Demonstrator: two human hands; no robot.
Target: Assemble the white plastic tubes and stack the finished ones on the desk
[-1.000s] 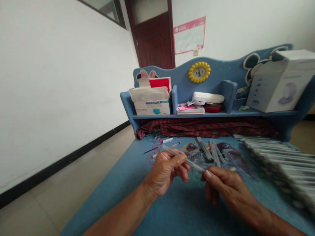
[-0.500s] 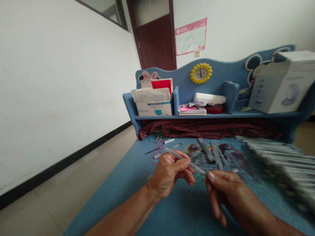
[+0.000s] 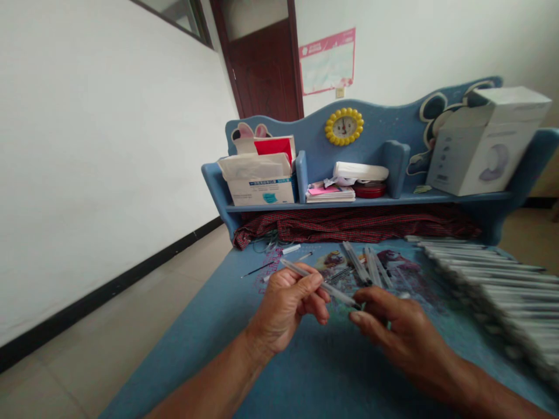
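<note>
A translucent pen barrel slants down to the right above the table, pinched between the thumb and fingers of my left hand. At its lower right end my right hand is closed, thumb and forefinger around a small dark piece that touches the barrel; most of that piece is hidden. Behind my hands lie several clear barrels and several thin dark refills. One more refill rests by itself to the left, near a white cap-like piece.
A long pile of pens covers the right side of the blue table. At the back, a blue shelf carries a mask box, papers and a white carton. Checked cloth lies bunched beneath it.
My right hand has turned, with its fingers now over the barrel's lower end, where a dark piece shows. My left hand keeps its pinch. The whole view has shifted slightly.
</note>
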